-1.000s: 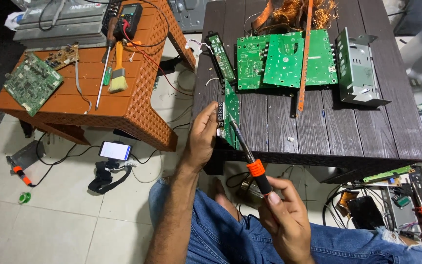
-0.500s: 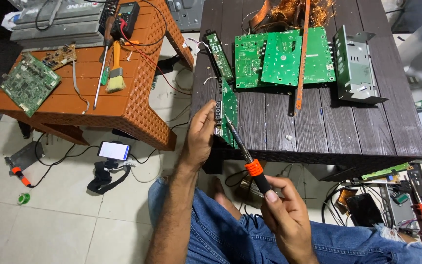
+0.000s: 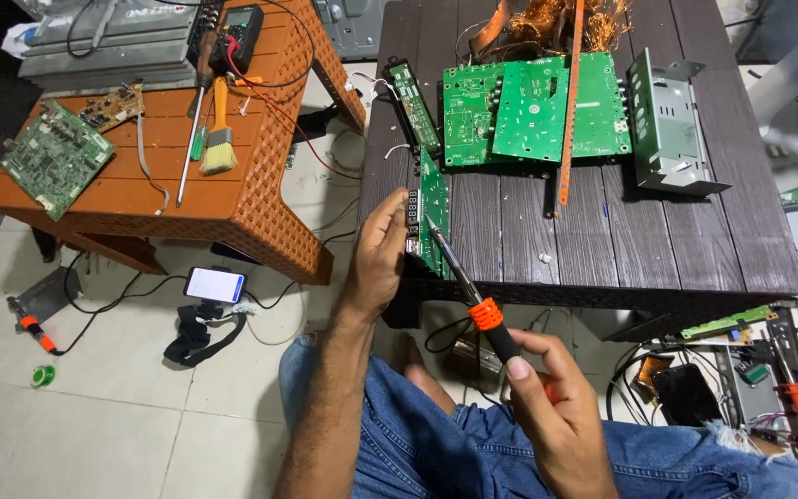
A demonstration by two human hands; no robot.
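Note:
My left hand (image 3: 379, 254) grips the near left edge of a narrow green circuit board (image 3: 434, 205) that stands on edge at the front left corner of the dark wooden table (image 3: 639, 249). My right hand (image 3: 556, 407) holds a soldering iron (image 3: 473, 300) by its black handle with an orange collar. Its metal tip touches the board just right of my left fingers. My legs in blue jeans fill the bottom of the view.
Several green circuit boards (image 3: 533, 106), a long orange strip (image 3: 569, 102) and a grey metal chassis (image 3: 671, 125) lie further back on the table. An orange plastic table (image 3: 260, 199) at left carries a circuit board (image 3: 55, 159), brush, screwdriver and multimeter. A phone (image 3: 214, 284) and cables lie on the floor.
Both hands and the soldering iron have barely shifted; the tip stays on the board. The camera view moved slightly.

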